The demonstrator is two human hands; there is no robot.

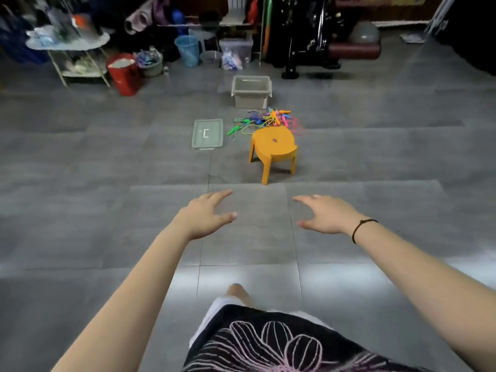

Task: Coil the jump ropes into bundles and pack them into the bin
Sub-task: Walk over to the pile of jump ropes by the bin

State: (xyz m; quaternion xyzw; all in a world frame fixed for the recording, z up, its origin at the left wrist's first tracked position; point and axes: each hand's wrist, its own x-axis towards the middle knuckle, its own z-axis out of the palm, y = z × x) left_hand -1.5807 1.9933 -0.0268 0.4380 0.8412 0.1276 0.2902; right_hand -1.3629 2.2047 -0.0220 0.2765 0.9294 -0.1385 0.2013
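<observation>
Left hand (208,214) and right hand (324,214) are reaching forward, released and grasping nothing; tangled jump ropes (264,120) are lying mid-floor between stool (273,150) and unlidded bin (251,91), awaiting coiling.

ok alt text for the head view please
A person's left hand and right hand, both open and empty, stretch forward over a grey tiled floor. Ahead, tangled jump ropes lie between an orange stool and an open grey bin; a lid lies left of them.
</observation>
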